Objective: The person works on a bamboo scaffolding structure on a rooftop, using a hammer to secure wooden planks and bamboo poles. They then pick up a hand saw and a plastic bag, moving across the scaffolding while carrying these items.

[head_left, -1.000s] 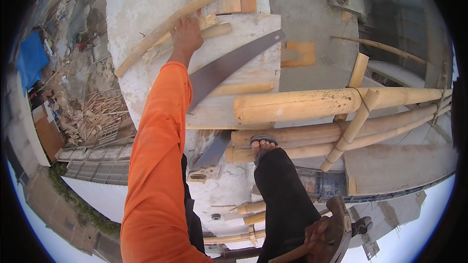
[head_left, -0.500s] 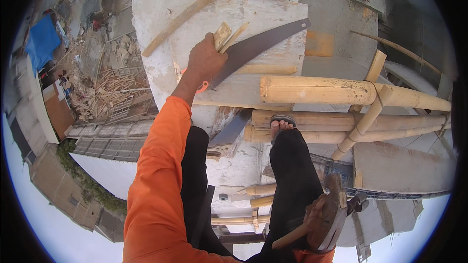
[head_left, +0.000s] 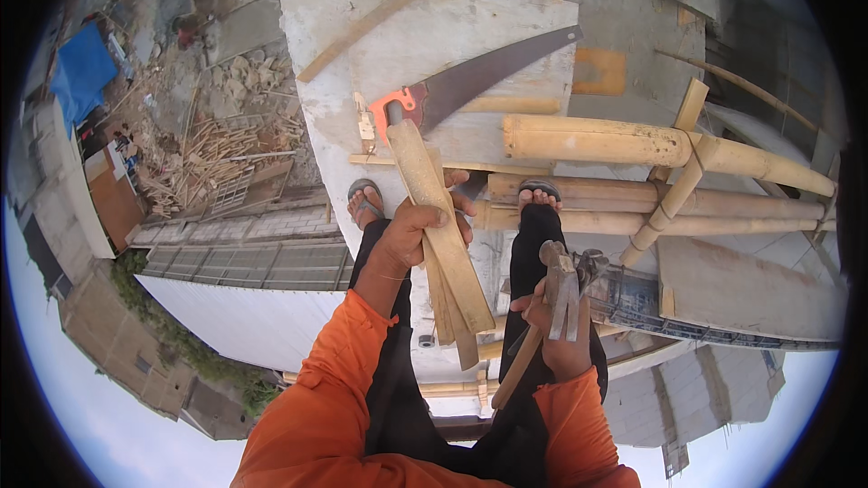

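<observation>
My left hand [head_left: 412, 233] is closed around several flat bamboo strips [head_left: 443, 244], held slanting in front of my legs, with the fingertips showing past their right edge. My right hand [head_left: 553, 330] grips a hammer [head_left: 562, 285] with a wooden handle, by my right thigh. A second dark metal tool head [head_left: 592, 267] shows right beside the hammer; how it is held I cannot tell. Beyond the strips, a handsaw [head_left: 493, 75] with an orange handle lies on a pale board. The strips' far ends overlap the saw's handle in view.
Thick bamboo poles [head_left: 597, 141] lashed with crosspieces stretch to the right. One long strip [head_left: 389, 14] lies on the concrete slab ahead. The slab's left edge [head_left: 303, 63] drops to ground with piled scrap wood [head_left: 217, 167]. My sandalled feet [head_left: 366, 203] stand near the board.
My left hand has drawn back toward me from the saw, bringing the bamboo strips along. My right hand has risen and moved slightly left with the hammer. My left foot now shows.
</observation>
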Tool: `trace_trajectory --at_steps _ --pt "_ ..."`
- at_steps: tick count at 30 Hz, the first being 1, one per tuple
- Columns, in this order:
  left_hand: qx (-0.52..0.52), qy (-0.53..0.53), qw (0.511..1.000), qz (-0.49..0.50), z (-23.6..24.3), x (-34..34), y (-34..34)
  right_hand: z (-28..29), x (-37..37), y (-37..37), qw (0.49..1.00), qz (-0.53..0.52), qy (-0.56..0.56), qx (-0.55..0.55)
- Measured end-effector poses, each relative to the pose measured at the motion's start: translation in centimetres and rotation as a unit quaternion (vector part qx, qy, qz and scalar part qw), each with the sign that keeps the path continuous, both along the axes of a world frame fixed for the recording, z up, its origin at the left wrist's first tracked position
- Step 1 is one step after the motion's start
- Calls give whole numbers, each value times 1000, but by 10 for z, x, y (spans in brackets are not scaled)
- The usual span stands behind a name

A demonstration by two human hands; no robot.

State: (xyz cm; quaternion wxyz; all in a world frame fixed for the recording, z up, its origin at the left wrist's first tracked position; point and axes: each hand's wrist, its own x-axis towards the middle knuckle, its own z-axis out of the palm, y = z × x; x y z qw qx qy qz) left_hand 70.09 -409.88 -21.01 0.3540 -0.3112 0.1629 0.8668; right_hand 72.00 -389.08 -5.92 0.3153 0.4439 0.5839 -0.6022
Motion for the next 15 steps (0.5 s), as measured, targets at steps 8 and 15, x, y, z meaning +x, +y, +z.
trace_trajectory --at_steps 8,15 --pt "-92 -24 995 -34 86 -11 57 -3 7 -19 999 24 24 -42" --pt "-140 59 988 25 91 -20 72 -3 10 -13 990 -58 -7 -129"
